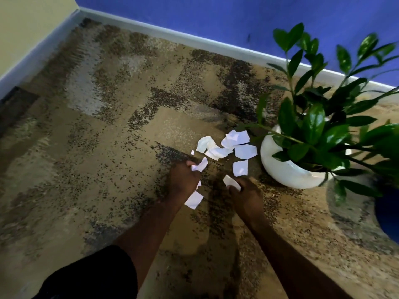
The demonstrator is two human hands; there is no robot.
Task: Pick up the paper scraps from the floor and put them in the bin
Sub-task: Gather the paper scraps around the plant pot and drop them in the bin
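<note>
Several white paper scraps (224, 147) lie in a loose pile on the patterned carpet, just left of a white plant pot. My left hand (183, 180) is low over the carpet, its fingers closed on a scrap (200, 165) at the near edge of the pile. Another scrap (193, 200) pokes out beneath that hand. My right hand (244, 190) is beside it, fingers pinching a scrap (231, 182). One more loose scrap (240, 167) lies just beyond my right hand. No bin is in view.
A leafy green plant in a round white pot (287, 171) stands right beside the scraps. A dark blue pot (388, 214) is at the right edge. A blue wall (216, 16) and white baseboard (194, 43) run along the back. My dark-clothed knee (90, 275) is at bottom left.
</note>
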